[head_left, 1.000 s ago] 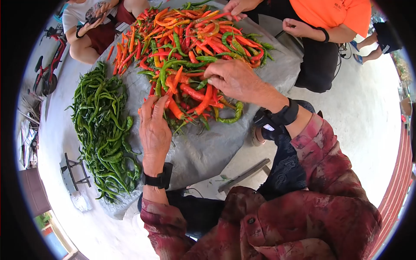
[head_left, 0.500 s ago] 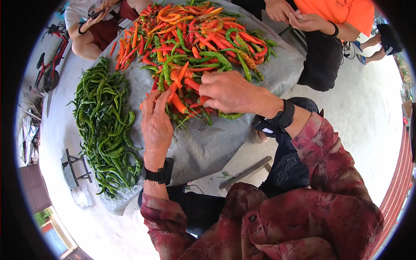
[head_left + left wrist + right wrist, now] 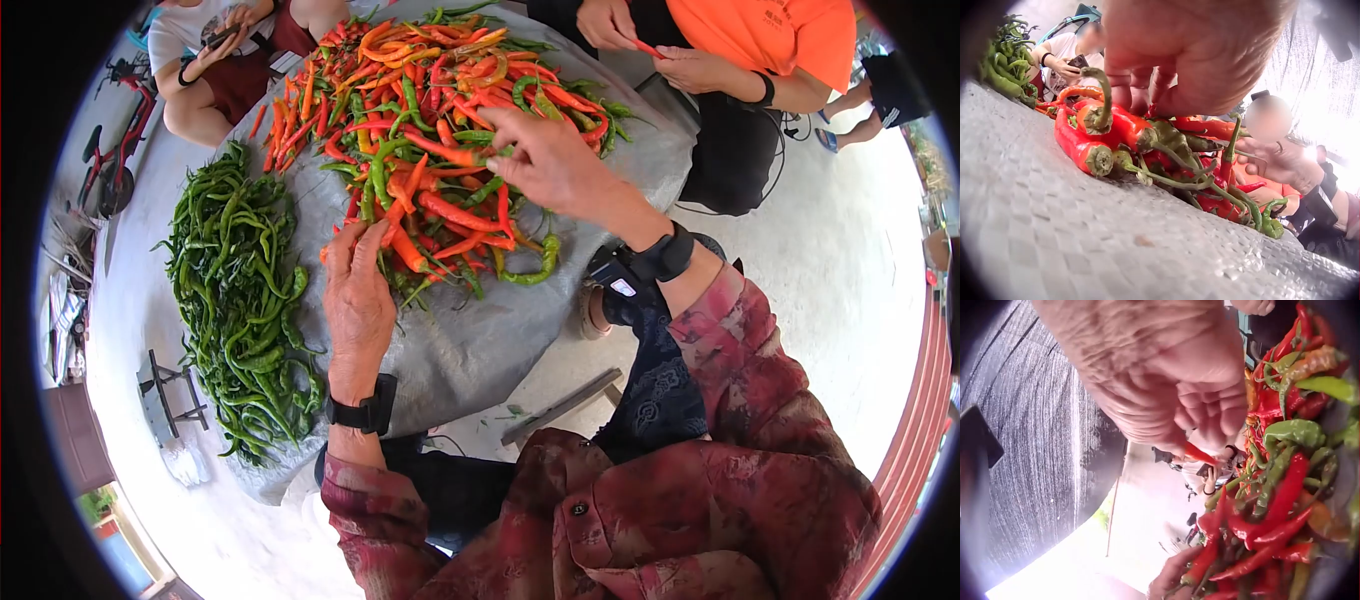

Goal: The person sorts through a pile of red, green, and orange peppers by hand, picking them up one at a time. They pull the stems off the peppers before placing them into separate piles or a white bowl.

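Observation:
A heap of red, orange and green chili peppers (image 3: pixel 465 210) lies before me on a grey woven sheet (image 3: pixel 440 350). At its near left edge, my left hand (image 3: pixel 358 300) curls its fingers over red chili peppers (image 3: pixel 1079 144); their stems jut towards the left wrist camera, and the fingertips are partly hidden. Over the heap's right side, my right hand (image 3: pixel 560 165) pinches a red chili pepper (image 3: pixel 445 152) near its stem end, index finger stretched out. In the right wrist view, a red tip shows beside the thumb of the right hand (image 3: pixel 1160 375).
A separate pile of green chili peppers (image 3: pixel 235 310) lies to the left. Across the sheet, a person in an orange shirt (image 3: pixel 765 40) holds a red pepper; another holds a phone (image 3: pixel 222 37). A small stool (image 3: pixel 170 400) stands on the floor, left.
My right hand dipped into the near heap, then rose up and away with a red chili pepper. My left hand has stayed in place. The orange-shirted person now holds a red pepper.

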`<move>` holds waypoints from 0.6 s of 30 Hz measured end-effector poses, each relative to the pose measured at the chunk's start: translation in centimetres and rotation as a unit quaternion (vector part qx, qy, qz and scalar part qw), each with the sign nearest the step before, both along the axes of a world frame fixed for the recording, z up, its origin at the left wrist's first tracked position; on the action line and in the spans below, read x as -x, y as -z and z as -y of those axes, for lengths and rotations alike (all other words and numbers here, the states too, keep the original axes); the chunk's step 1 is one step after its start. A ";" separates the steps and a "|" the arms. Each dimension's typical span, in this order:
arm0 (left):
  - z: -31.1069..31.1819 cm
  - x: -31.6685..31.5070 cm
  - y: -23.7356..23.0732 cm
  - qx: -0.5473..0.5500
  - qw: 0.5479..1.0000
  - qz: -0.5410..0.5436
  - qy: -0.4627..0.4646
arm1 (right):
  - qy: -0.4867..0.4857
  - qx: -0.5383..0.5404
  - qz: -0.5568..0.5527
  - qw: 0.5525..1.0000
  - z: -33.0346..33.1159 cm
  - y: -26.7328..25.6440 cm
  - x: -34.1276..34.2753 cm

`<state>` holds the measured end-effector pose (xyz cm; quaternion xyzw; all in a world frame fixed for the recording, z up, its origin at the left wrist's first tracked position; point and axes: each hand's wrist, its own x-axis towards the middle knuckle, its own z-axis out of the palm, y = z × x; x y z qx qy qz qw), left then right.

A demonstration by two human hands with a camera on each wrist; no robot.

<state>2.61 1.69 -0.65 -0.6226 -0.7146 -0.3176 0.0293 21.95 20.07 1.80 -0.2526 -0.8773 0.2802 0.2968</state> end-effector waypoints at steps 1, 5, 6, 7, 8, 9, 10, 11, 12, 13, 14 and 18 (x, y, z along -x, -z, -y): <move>0.0 0.0 0.0 0.000 1.000 0.000 -0.001 | -0.010 -0.070 0.044 0.997 0.3 0.2 -0.3; 0.1 0.0 -0.2 0.009 1.000 0.002 -0.002 | -0.102 -0.094 0.089 0.986 0.1 1.8 -0.3; 0.1 -0.1 -0.3 0.010 1.000 0.003 -0.003 | -0.089 -0.109 0.111 0.984 0.4 2.1 -0.1; 0.1 -0.1 -0.3 0.011 1.000 0.004 -0.004 | -0.075 -0.123 0.133 0.981 0.6 2.4 0.0; 0.1 -0.1 -0.3 0.011 1.000 0.004 -0.004 | -0.075 -0.123 0.133 0.980 0.6 2.5 -0.1; 0.1 -0.1 -0.3 0.010 1.000 0.003 -0.001 | -0.075 -0.149 0.137 0.976 0.7 2.0 0.0; 0.1 0.0 -0.2 0.009 1.000 0.002 0.000 | -0.076 -0.176 0.140 0.972 0.7 1.8 0.2; 0.1 0.1 -0.2 0.010 1.000 0.003 -0.002 | -0.078 -0.175 0.140 0.971 0.4 1.8 0.1; 0.0 0.1 -0.2 0.003 1.000 -0.005 0.003 | -0.084 -0.168 0.124 0.974 -0.2 1.6 -0.2; 0.0 0.1 -0.1 -0.004 1.000 -0.013 0.009 | -0.090 -0.160 0.108 0.977 -0.6 1.4 -0.6; 0.0 0.2 -0.1 -0.005 1.000 -0.012 0.008 | -0.091 -0.161 0.109 0.977 -1.1 1.2 -1.1; 0.0 0.1 -0.1 0.002 1.000 -0.014 0.003 | -0.072 0.020 0.096 0.993 -2.3 -1.0 -2.8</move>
